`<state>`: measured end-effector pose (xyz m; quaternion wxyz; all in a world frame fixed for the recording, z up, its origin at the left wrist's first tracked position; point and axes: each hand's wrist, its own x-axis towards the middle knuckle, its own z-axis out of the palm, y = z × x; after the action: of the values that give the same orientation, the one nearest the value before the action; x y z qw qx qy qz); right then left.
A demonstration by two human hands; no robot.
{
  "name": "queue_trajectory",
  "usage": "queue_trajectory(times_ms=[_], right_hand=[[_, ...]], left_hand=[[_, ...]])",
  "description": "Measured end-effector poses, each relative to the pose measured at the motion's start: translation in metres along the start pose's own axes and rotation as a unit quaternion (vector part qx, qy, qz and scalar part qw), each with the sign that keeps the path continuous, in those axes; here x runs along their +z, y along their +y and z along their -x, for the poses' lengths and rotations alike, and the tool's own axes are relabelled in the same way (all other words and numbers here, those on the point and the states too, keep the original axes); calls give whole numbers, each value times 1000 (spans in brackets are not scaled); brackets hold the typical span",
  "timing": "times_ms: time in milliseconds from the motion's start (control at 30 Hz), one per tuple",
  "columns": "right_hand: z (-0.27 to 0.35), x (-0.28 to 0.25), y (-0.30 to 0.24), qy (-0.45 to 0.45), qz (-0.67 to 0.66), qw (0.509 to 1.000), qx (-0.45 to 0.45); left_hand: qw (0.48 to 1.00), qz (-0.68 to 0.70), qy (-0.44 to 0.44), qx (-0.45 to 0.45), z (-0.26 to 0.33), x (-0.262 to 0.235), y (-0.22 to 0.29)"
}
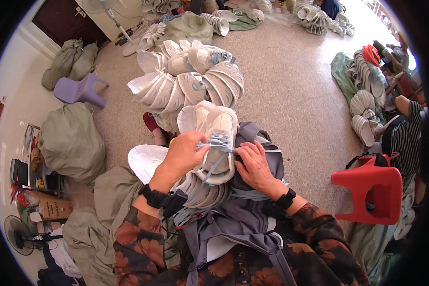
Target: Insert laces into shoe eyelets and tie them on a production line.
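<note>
A cream-white shoe upper (222,120) rests in front of me, toe pointing away, with light blue laces (219,141) threaded across it. My left hand (186,151) is closed in a pinch on a shoelace at the upper's left side. On the right side, my right hand (254,164) also pinches the lace, thumb and fingers together. A pale strand runs between both hands over the blue lacing. Beneath and nearer me lies a stack of similar uppers (205,190). A grey apron (233,224) covers my lap, and a dark grey bundle (260,138) sits beside the upper.
Nested shoe uppers (190,88) are piled just ahead. A purple stool (81,89) and stuffed green sacks (74,143) stand left. At right are a red stool (369,188), more uppers (362,102) and a seated person in stripes (403,143). A fan (19,234) stands lower left.
</note>
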<state>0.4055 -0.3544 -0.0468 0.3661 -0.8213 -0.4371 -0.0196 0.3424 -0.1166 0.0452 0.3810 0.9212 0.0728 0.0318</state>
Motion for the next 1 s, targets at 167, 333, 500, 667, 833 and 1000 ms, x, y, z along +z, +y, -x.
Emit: queue_trajectory(times_ms=[167, 333, 500, 667, 833, 1000], right_hand=[[-1, 2, 0, 2, -1, 1000, 1], [-1, 0, 3, 19, -8, 1000, -7], [-4, 2, 3, 26, -21, 999, -12], [-3, 1, 2, 23, -18, 999, -16], [-3, 0, 2, 30, -15, 999, -19], [-1, -4, 5, 34, -32, 998, -30]], left_hand=[[994, -48, -98, 18, -7, -1, 2], [959, 217, -166, -74, -7, -11, 6], [935, 324, -98, -101, 3, -10, -3], [934, 341, -63, -80, 13, -6, -4], [980, 23, 185, 74, 11, 5, 12], [950, 234, 199, -59, 3, 35, -7]])
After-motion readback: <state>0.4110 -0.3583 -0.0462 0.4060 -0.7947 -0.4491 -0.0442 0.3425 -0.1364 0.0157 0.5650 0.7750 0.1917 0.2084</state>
